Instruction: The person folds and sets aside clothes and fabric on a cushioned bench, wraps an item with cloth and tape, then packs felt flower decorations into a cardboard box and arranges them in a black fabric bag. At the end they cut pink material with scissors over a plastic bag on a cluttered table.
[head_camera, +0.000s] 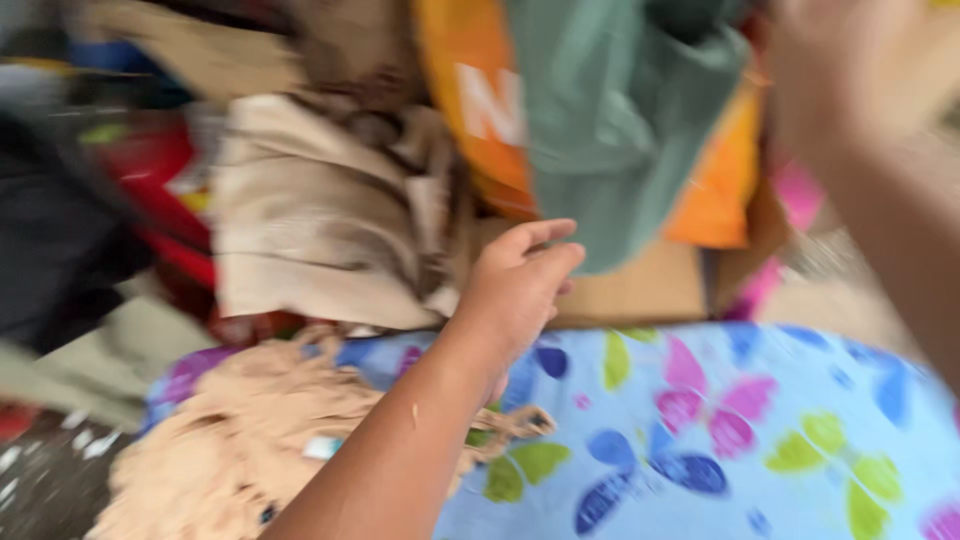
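The left hand (515, 285) reaches forward over a blue cover printed with pink, green and dark blue butterflies (720, 430), its fingers loosely curled and half open, gripping nothing. Just beyond its fingertips, up and to the right, hangs a green garment (610, 120); its lower tip comes down to about the level of the index finger, close to it, though the blur keeps me from telling whether they touch. The garment's long axis runs roughly up and down, from the bunched top near the upper edge of the view to that hanging tip. The right hand (830, 70) is raised at the upper right, at the level of the garment's top edge and strongly blurred; it may be holding the cloth up there, but whether it is closed on it or open cannot be told. So the left hand is the nearer one to the free lower end, and the right to the upper end. Behind the green garment lies an orange cloth (715, 190). To the left of the left hand sits a folded beige garment (310, 220), and beneath the left forearm a crumpled tan cloth (250, 440) rests on the butterfly cover.
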